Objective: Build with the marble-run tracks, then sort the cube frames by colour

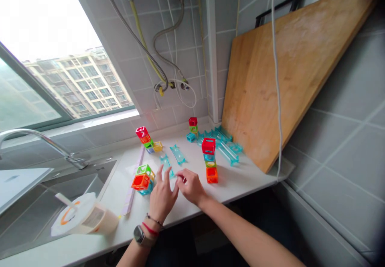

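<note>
My left hand (164,194) is over the counter's front part with its fingers apart, near a clear teal track piece (165,162). Its thumb comes close to the fingertips of my right hand (190,184), which are pinched together; what they hold, if anything, I cannot make out. Left of my left hand stands a cluster of open-frame cubes (142,180) in orange, green, yellow and blue. Beyond my right hand rises a tower of cubes (209,158), red on top and orange at the bottom. A second teal track piece (178,154) lies farther back.
Two more cube stacks, one leaning (144,138) and one smaller (193,125), stand toward the wall. Several teal pieces (225,146) are piled by a wooden board (264,78). At left are a lidded cup (99,219), a pale strip (132,186) and a sink (104,174).
</note>
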`<action>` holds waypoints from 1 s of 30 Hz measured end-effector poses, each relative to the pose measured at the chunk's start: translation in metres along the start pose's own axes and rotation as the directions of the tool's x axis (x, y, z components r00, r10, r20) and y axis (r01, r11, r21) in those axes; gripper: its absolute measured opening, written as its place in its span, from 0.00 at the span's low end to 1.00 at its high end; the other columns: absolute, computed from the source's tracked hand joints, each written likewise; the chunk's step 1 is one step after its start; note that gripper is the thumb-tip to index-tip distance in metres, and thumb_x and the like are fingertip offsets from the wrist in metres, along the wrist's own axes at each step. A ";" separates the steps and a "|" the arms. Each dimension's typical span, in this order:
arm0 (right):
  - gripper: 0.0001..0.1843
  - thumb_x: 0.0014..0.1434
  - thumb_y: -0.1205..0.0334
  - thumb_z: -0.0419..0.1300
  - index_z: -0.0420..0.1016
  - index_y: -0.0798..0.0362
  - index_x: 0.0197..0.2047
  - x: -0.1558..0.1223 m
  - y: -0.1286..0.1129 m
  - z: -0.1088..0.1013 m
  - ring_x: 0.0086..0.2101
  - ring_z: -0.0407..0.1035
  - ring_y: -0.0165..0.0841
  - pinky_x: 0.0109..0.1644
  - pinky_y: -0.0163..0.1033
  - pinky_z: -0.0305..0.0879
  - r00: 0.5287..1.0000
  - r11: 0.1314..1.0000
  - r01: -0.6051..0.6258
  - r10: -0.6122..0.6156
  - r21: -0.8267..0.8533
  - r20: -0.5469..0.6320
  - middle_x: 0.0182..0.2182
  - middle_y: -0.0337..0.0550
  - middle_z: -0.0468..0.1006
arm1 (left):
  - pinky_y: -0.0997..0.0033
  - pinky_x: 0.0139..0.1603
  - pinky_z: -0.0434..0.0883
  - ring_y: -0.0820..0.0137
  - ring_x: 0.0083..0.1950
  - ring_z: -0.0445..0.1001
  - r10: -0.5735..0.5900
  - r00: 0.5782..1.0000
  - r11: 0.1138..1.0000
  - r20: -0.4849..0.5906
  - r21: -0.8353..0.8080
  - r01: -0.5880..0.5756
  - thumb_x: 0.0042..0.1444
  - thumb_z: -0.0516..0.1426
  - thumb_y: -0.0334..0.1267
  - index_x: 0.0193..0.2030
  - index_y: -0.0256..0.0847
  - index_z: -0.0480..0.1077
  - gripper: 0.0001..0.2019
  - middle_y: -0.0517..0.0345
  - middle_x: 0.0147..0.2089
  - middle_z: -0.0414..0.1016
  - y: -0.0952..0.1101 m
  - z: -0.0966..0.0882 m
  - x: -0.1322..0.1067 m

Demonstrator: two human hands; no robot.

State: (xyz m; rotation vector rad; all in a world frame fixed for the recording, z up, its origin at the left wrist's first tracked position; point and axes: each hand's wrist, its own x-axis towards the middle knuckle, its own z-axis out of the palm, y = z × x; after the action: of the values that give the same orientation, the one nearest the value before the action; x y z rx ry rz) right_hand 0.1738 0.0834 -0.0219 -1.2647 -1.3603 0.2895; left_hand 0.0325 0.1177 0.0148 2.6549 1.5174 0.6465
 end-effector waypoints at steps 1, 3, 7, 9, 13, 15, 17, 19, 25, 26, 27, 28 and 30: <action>0.11 0.63 0.71 0.58 0.79 0.50 0.44 -0.016 -0.009 -0.013 0.34 0.76 0.33 0.40 0.37 0.74 0.996 0.997 0.072 -0.074 0.042 0.046 0.35 0.41 0.80 | 0.60 0.40 0.81 0.58 0.48 0.83 0.108 0.994 0.994 -0.028 -0.028 -0.109 0.68 0.55 0.39 0.70 0.43 0.62 0.25 0.37 0.78 0.55 0.004 -0.004 -0.007; 0.11 0.65 0.70 0.57 0.78 0.50 0.45 -0.045 -0.021 -0.046 0.31 0.72 0.32 0.38 0.37 0.72 0.991 0.989 0.132 -0.134 0.070 0.027 0.33 0.39 0.78 | 0.67 0.34 0.79 0.66 0.40 0.82 0.276 0.956 0.954 -0.100 -0.089 -0.285 0.68 0.55 0.36 0.65 0.45 0.66 0.19 0.41 0.73 0.64 0.012 -0.008 -0.014; 0.09 0.68 0.68 0.57 0.78 0.50 0.46 -0.053 -0.015 -0.128 0.35 0.73 0.35 0.40 0.40 0.71 0.973 0.990 0.054 -0.082 -0.128 -0.217 0.36 0.43 0.79 | 0.71 0.36 0.76 0.72 0.34 0.77 0.387 0.901 0.860 -0.197 -0.277 -0.429 0.70 0.53 0.36 0.55 0.45 0.70 0.10 0.49 0.58 0.76 0.026 0.000 0.005; 0.08 0.69 0.63 0.57 0.78 0.50 0.45 -0.031 0.004 -0.162 0.40 0.74 0.39 0.42 0.43 0.72 0.960 0.958 -0.057 -0.025 -0.282 -0.278 0.39 0.46 0.79 | 0.68 0.39 0.76 0.71 0.33 0.75 0.347 0.925 0.826 -0.152 -0.418 -0.378 0.70 0.50 0.35 0.53 0.44 0.71 0.11 0.50 0.53 0.77 0.033 0.009 0.027; 0.15 0.65 0.54 0.60 0.79 0.51 0.52 0.016 0.048 -0.196 0.50 0.74 0.49 0.54 0.54 0.73 0.980 0.797 -0.176 0.088 -0.578 -0.178 0.50 0.54 0.77 | 0.59 0.50 0.78 0.63 0.44 0.78 0.227 0.973 0.710 -0.050 -0.676 -0.201 0.71 0.47 0.37 0.53 0.43 0.70 0.13 0.49 0.50 0.79 0.049 0.033 0.065; 0.21 0.63 0.53 0.62 0.77 0.49 0.57 0.026 0.067 -0.200 0.50 0.74 0.51 0.53 0.56 0.73 0.982 0.730 -0.185 0.157 -0.658 -0.102 0.53 0.56 0.76 | 0.57 0.56 0.77 0.60 0.54 0.78 0.247 0.968 0.644 -0.038 -0.740 -0.193 0.71 0.51 0.44 0.63 0.43 0.66 0.17 0.46 0.60 0.77 0.056 0.047 0.072; 0.23 0.62 0.53 0.63 0.75 0.47 0.60 0.027 0.081 -0.199 0.48 0.76 0.50 0.50 0.56 0.74 0.978 0.710 -0.191 0.193 -0.678 -0.074 0.54 0.56 0.76 | 0.54 0.66 0.73 0.56 0.67 0.73 0.326 0.945 0.576 -0.004 -0.792 -0.202 0.68 0.57 0.49 0.72 0.43 0.57 0.30 0.42 0.71 0.68 0.062 0.060 0.073; 0.21 0.63 0.55 0.61 0.74 0.46 0.59 0.023 0.090 -0.198 0.48 0.76 0.50 0.52 0.56 0.74 0.981 0.722 -0.181 0.182 -0.668 -0.070 0.53 0.55 0.77 | 0.50 0.73 0.67 0.53 0.74 0.66 0.407 0.911 0.529 0.064 -0.830 -0.177 0.64 0.62 0.49 0.78 0.43 0.49 0.41 0.40 0.76 0.62 0.064 0.070 0.070; 0.15 0.68 0.51 0.58 0.78 0.50 0.50 0.002 0.092 -0.199 0.48 0.75 0.48 0.56 0.55 0.71 0.974 0.752 -0.214 0.120 -0.623 -0.190 0.48 0.54 0.79 | 0.48 0.69 0.70 0.51 0.66 0.74 0.416 0.895 0.498 0.159 -0.863 -0.078 0.62 0.62 0.43 0.71 0.44 0.62 0.31 0.43 0.67 0.74 0.067 0.078 0.068; 0.16 0.68 0.50 0.58 0.78 0.51 0.49 -0.002 0.090 -0.199 0.48 0.75 0.48 0.56 0.55 0.70 0.969 0.761 -0.223 0.104 -0.609 -0.225 0.47 0.54 0.79 | 0.50 0.67 0.71 0.52 0.64 0.76 0.399 0.903 0.489 0.158 -0.870 -0.064 0.63 0.60 0.42 0.68 0.44 0.64 0.27 0.44 0.64 0.76 0.067 0.077 0.069; 0.17 0.68 0.48 0.59 0.79 0.52 0.48 -0.006 0.088 -0.199 0.49 0.74 0.48 0.56 0.55 0.70 0.962 0.776 -0.230 0.089 -0.588 -0.258 0.47 0.54 0.79 | 0.52 0.65 0.73 0.53 0.61 0.77 0.381 0.912 0.486 0.155 -0.872 -0.055 0.63 0.59 0.41 0.66 0.43 0.66 0.25 0.45 0.62 0.78 0.067 0.077 0.070; 0.18 0.68 0.47 0.59 0.79 0.52 0.47 -0.008 0.087 -0.199 0.50 0.74 0.49 0.57 0.55 0.69 0.953 0.795 -0.238 0.080 -0.558 -0.291 0.48 0.55 0.79 | 0.53 0.63 0.74 0.54 0.59 0.78 0.362 0.920 0.489 0.151 -0.871 -0.049 0.64 0.59 0.40 0.65 0.43 0.67 0.23 0.45 0.60 0.78 0.067 0.077 0.071; 0.19 0.66 0.45 0.61 0.79 0.53 0.48 -0.009 0.084 -0.197 0.51 0.73 0.48 0.58 0.54 0.68 0.934 0.848 -0.263 0.105 -0.460 -0.340 0.48 0.54 0.79 | 0.54 0.61 0.75 0.54 0.57 0.78 0.319 0.937 0.505 0.139 -0.862 -0.043 0.64 0.58 0.40 0.63 0.43 0.68 0.21 0.46 0.58 0.79 0.064 0.078 0.074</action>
State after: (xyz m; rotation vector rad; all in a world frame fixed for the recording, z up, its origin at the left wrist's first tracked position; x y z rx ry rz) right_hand 0.3750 0.0107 -0.0390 -1.8005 -1.0746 -0.1423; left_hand 0.1461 0.1594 -0.0169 1.9724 0.5493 0.7206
